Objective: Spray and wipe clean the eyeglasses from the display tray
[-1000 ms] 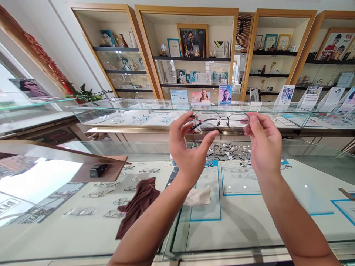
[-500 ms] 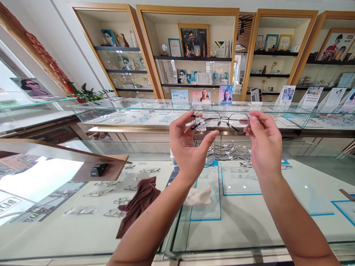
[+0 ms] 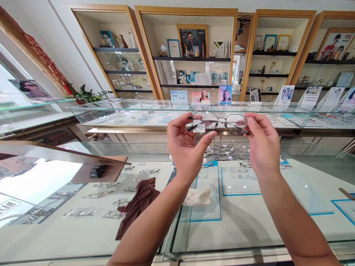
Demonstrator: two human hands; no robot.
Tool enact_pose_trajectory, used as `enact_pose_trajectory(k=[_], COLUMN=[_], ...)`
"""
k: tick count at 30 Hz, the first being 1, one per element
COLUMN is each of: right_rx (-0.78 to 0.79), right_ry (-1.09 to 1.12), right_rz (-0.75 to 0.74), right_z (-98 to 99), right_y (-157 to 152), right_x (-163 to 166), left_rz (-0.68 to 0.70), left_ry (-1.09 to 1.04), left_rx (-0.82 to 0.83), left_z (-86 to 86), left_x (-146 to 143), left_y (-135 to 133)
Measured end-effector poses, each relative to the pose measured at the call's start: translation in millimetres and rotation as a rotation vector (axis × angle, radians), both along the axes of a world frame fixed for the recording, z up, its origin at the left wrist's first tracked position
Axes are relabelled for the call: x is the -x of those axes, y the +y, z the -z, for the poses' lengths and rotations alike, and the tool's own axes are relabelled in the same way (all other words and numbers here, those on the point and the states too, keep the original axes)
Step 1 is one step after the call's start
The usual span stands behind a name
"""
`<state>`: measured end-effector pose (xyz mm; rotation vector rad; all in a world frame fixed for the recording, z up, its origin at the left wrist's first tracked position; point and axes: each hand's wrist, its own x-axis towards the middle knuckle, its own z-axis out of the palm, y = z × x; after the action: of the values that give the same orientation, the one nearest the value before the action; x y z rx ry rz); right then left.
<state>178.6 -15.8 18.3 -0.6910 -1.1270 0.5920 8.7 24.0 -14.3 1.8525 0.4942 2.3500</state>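
Observation:
I hold up a pair of thin round metal-framed glasses (image 3: 222, 122) in front of me, above a glass display counter (image 3: 249, 221). My left hand (image 3: 186, 147) pinches the left end of the frame between thumb and fingers. My right hand (image 3: 262, 145) grips the right end at the hinge. The temples look folded behind the lenses. Both forearms reach up from the bottom of the view.
On the counter top lie a brown cloth (image 3: 137, 205) and a white cloth (image 3: 198, 196). Several glasses lie under the glass. A small black object (image 3: 98, 170) sits on a wooden tray at left. Another glass counter (image 3: 138, 114) and wall shelves with pictures stand beyond.
The glasses and both hands have shifted slightly down and left. The left fingers have closed more tightly on the frame's end.

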Motion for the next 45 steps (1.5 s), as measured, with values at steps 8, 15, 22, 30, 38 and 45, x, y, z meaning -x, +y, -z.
enact_pose_trajectory(k=[8,15,22,30,38,45], right_rx=[0.036,0.014,0.026,-0.014,-0.092,-0.319], right_ry=[0.058,0.06,0.067,-0.027,-0.139,-0.648], right_rz=[-0.056,-0.097,-0.118,-0.131,-0.095,0.017], right_z=[0.2,0.7,0.3,6.2,10.0,0.7], right_y=[2,2,1,7,15,7], right_x=[-2,-2,-1,-7,-14,-14], left_rz=[0.021,0.082,0.121,0.103,0.417,1.042], left_ry=[0.025,0.003,-0.044,-0.105,-0.214,-0.29], left_rx=[0.05,0.008,-0.014,0.082,0.345,0.87], left_z=[0.6,-1.9,-4.4,-5.9,-17.5,-26.0], left_x=[1,1,-3,-4,2,5], left_y=[3,1,-1,-11,-15,-14])
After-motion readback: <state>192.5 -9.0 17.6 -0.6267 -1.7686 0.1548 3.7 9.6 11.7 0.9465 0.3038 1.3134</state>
